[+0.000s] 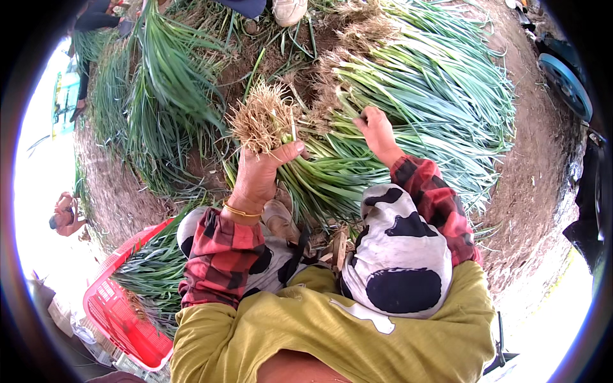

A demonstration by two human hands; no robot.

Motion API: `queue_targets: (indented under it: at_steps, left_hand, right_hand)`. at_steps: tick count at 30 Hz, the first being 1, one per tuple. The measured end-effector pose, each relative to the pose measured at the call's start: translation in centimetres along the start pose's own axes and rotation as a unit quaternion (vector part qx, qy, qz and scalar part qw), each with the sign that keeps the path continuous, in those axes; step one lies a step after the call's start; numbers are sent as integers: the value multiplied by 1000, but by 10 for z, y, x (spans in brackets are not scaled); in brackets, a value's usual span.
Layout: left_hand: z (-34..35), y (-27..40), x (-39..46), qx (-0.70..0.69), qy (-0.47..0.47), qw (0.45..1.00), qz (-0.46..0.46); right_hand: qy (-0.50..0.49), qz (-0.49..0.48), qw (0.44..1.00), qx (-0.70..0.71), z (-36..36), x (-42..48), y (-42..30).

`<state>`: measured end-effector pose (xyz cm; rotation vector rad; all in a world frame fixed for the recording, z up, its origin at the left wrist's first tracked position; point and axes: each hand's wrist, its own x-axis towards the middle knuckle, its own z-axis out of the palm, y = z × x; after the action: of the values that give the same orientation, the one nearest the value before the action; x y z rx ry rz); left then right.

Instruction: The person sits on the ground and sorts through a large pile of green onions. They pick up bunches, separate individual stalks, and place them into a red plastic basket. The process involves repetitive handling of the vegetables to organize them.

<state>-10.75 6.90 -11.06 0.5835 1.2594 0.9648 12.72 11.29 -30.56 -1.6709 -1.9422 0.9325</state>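
Observation:
My left hand (261,174) grips a bunch of leafy allium stalks, probably green garlic, just below its dry, tan root mass (266,117). The bunch's green leaves (330,174) trail to the right under my right forearm. My right hand (378,134), fingers curled, is at the root-end stalks of a large heap of the same plants (431,91). Whether it pinches a stalk cannot be made out. In that heap the roots point left and the blue-green leaves fan right.
More loose green stalks (158,124) lie in a mound at the left. A red plastic basket (115,306) holding stalks stands by my left side. Another person's shoe (289,10) is at the top. A blue wheel (565,86) stands far right on the dirt floor (536,191).

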Motion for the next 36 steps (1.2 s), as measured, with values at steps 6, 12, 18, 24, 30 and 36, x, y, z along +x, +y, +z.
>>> queue_targets:
  at_steps: [6,12,18,24,30,36]
  left_hand:
    - [2,-2,1,12,3,1000,19]
    - [6,-3,1,0,-4,1000,-6]
    - [5,-4,3,-3,-7,1000,-10]
    - [6,-4,2,18,-4,1000,-4]
    - [11,-1,1,21,-8,1000,10]
    - [9,-3,2,10,-12,1000,7]
  right_hand:
    - [14,57,998,9,4,15,15]
    - [-123,11,986,-111,-12,40,-2]
    - [9,-83,977,-197,-9,38,-1]
    - [20,-110,985,-134,2,12,5]
    - [-132,-47,979,-149,-9,11,-14]
    - [-244,-46,960,-132,-5,38,0]
